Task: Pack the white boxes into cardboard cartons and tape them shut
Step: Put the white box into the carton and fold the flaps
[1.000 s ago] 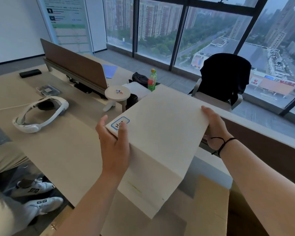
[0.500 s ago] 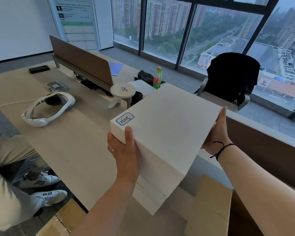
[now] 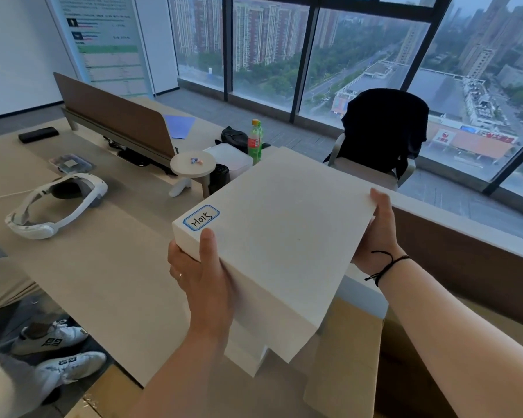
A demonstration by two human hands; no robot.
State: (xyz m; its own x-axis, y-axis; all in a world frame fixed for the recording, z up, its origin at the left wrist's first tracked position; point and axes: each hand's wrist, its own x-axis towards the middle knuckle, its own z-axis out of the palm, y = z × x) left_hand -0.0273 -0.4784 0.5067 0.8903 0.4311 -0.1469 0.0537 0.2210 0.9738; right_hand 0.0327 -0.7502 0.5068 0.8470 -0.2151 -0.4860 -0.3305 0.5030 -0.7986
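You're holding a white box (image 3: pixel 284 236) up in both hands, left hand (image 3: pixel 203 279) gripping the near-left corner with the thumb on top right by the blue-edged "H015" label (image 3: pixel 201 218), right hand (image 3: pixel 378 230) clamping the far-right edge. It's hanging in the air over the open carton (image 3: pixel 341 369), which is sitting right at the edge of the desk (image 3: pixel 88 267). Over on the left of the desk there's a white headset (image 3: pixel 55 206) lying around, and a green bottle (image 3: pixel 255 140) is standing further back.

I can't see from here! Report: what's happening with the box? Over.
Both hands gripping: left hand, right hand. White box held above open carton. Nothing blocking.
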